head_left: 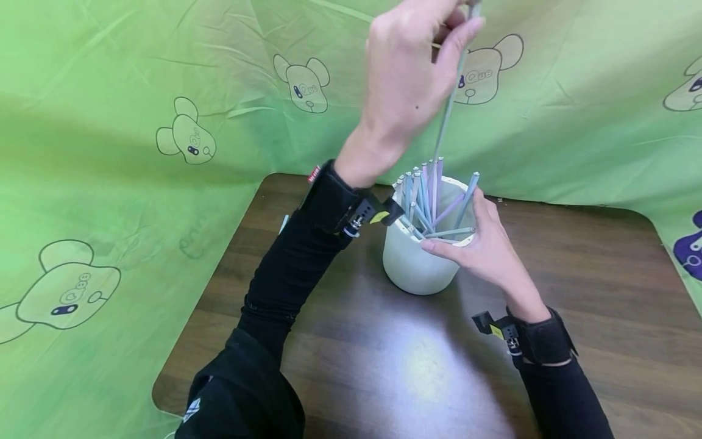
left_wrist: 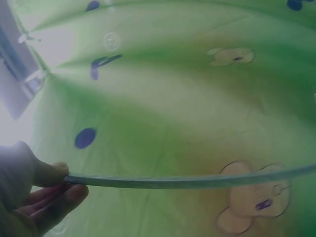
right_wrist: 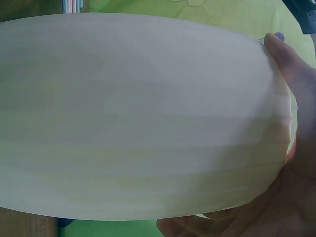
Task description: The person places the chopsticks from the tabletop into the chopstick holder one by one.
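My left hand is raised at the top of the head view, pinching a long, thin, pale blue-green straw between thumb and fingers near its upper end. The straw slants down, and its lower end overlaps the straws in the white cup. In the left wrist view the straw stretches rightward from the fingertips. My right hand grips the white cup at its right side, thumb by the near rim and fingers round the far side. Several blue, purple and pale straws stand and lean inside the cup.
The cup stands on a dark wooden table. Pastel straws show past the cup in the right wrist view, and a light blue end peeks out behind my left sleeve. A green printed cloth hangs behind and left.
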`<state>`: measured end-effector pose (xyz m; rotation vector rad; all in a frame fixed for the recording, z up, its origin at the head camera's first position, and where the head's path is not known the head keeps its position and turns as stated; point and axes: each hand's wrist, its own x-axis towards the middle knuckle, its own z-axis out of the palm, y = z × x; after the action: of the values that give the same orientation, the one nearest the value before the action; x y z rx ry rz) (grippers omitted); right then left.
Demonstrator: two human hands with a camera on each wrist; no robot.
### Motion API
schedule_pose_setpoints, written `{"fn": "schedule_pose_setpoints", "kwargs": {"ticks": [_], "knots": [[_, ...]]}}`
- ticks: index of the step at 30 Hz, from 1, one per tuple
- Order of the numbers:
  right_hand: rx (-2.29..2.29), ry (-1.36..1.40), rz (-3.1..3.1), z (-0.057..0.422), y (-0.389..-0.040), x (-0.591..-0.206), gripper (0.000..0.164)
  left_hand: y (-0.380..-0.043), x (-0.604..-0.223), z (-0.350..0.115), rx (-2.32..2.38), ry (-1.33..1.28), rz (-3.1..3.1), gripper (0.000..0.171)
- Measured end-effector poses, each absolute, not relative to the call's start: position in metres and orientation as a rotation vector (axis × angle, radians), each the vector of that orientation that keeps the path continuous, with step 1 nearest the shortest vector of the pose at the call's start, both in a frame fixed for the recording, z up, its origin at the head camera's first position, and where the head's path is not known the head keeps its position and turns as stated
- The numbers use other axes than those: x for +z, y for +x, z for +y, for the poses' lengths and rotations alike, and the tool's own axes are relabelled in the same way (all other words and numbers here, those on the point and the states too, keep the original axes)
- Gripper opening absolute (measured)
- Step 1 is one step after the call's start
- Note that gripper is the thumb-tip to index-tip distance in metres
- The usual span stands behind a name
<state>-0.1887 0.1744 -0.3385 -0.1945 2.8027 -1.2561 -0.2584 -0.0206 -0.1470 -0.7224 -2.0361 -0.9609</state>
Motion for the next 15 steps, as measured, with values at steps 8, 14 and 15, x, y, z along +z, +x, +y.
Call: {"fn": "schedule_pose_setpoints", "kwargs": {"ticks": [8, 14, 15], "knots": [[-1.256, -0.199, 2.808, 0.174, -0.188, -0.338, 0.134, -0.255, -0.177, 0.000, -0.943, -0.786, -2.147, 0.022], [-1.270, -0.203, 2.802, 0.173, -0.189, -0.337, 0.134, -0.253, -0.198, 0.010, -0.949, -0.860, -2.250, 0.022], [-1.273, -0.205, 2.803, 0.173, -0.189, -0.337, 0.133, -0.253, -0.201, 0.011, -0.948, -0.863, -2.262, 0.022]]}}
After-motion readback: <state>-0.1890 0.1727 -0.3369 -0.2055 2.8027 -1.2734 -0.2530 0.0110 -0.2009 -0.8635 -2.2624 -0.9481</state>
